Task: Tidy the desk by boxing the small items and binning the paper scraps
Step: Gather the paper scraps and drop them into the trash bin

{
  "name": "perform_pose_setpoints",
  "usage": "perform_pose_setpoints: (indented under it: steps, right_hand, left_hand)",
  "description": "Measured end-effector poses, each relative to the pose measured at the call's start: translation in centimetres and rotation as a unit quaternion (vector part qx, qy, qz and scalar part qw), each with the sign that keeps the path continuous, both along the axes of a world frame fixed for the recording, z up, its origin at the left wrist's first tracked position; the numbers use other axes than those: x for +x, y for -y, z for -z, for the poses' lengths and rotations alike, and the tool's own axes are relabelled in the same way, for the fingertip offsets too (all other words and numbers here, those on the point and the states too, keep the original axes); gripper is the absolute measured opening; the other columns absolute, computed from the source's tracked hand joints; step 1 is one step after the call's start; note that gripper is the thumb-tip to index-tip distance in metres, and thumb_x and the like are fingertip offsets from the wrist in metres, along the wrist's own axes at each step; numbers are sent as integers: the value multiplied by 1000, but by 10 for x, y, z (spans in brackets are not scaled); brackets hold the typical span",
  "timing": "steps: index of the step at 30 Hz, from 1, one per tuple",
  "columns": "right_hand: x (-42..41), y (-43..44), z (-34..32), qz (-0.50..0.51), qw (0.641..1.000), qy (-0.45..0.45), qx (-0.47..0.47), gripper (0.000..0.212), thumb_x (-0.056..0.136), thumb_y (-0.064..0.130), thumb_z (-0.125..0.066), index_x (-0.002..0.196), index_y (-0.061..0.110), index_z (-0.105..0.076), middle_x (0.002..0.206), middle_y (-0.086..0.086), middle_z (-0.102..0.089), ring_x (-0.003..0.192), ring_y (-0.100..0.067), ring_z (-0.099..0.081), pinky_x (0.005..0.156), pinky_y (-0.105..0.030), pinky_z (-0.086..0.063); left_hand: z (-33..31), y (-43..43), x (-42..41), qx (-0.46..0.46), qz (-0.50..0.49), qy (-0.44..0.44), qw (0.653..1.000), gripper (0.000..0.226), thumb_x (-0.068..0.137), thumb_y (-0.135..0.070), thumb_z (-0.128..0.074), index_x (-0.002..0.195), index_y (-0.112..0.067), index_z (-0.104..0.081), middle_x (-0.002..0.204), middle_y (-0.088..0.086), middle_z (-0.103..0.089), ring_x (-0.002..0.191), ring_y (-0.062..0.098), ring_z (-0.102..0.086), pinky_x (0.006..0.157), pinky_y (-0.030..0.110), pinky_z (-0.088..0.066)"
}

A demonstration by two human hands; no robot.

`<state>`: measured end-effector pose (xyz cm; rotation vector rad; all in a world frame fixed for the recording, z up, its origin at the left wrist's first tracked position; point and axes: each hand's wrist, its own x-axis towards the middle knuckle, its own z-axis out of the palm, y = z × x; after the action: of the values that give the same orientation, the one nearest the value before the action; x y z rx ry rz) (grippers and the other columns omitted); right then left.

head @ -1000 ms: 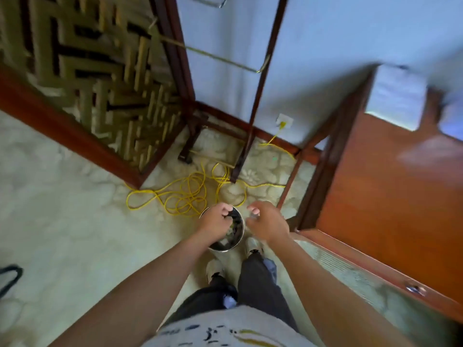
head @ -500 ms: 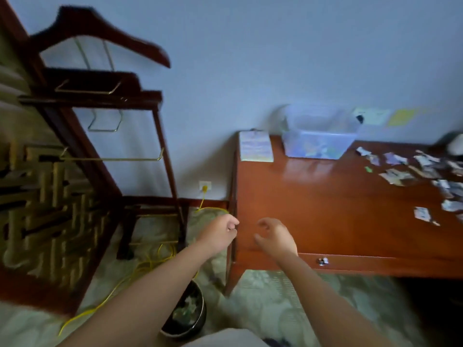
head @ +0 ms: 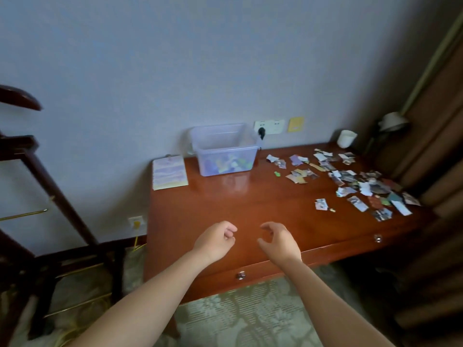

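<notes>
Over the front of the red-brown wooden desk point(head: 225, 211), my left hand point(head: 215, 242) hovers with its fingers curled in on nothing that I can see. Beside it my right hand point(head: 278, 242) hangs with loosely curled fingers, also holding nothing. A clear plastic box point(head: 225, 149) with colourful small items inside stands at the back by the wall. Several torn paper scraps point(head: 350, 181) lie spread over the desk's right half, well away from both hands. A small green item point(head: 276, 174) and a small gold item point(head: 332, 210) lie among them. No bin is in view.
A notepad point(head: 169, 172) lies at the desk's back left corner. A white cup point(head: 346, 138) and a lamp point(head: 392, 122) stand at the back right. A dark wooden valet stand point(head: 50, 196) is on the floor to the left. The drawer has metal knobs point(head: 241, 275).
The view has swung up from the bin on the floor to the desk top. Both hands have risen from over the bin to above the desk's front edge.
</notes>
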<state>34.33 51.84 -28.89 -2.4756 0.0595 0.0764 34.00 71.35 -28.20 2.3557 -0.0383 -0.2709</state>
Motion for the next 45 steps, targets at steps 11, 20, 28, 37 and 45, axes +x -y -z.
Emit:
perform_pose_setpoints:
  steps: [11,20,28,37,45]
  right_hand:
    - [31,162,-6,47,999,-5,-19,39,86,31,-67,124,32,-56,128,9,-56,106,-7,-55,74,-21,-52]
    - [65,235,10,112,993,-32,5,39,88,26,-64,126,29,-56,131,6,-55,96,-4,-50,67,-16,-45]
    - [139,280,48,171,982,-72,25,35,91,27,-61,126,27,-56,125,4,-55,99,-8,-54,67,-19,-48]
    - [225,311,102,181,974,-132,23,35,91,29,-61,125,31,-56,131,5,-55,108,-12,-59,77,-24,-55]
    - [255,317,127,142,975,-169,-19,33,91,31,-61,124,33,-57,126,5,-53,106,-14,-57,75,-29,-56]
  left_hand:
    - [4,166,60,-6,63,5,998,24,94,-25,-55,117,-31,-59,109,-13,-62,97,7,-60,88,29,-53]
    - [13,236,112,29,118,-5,993,26,94,-24,-57,119,-30,-58,112,-12,-63,98,8,-61,86,28,-54]
    - [50,290,198,53,137,-38,988,27,94,-28,-59,120,-30,-57,118,-10,-64,100,9,-62,85,30,-56]
    - [94,338,291,90,141,-75,983,36,89,-37,-66,122,-28,-55,122,-8,-61,100,10,-62,75,25,-55]
    - [112,361,321,131,156,-101,974,59,82,-47,-71,132,-27,-47,131,-2,-49,105,17,-62,77,27,-51]
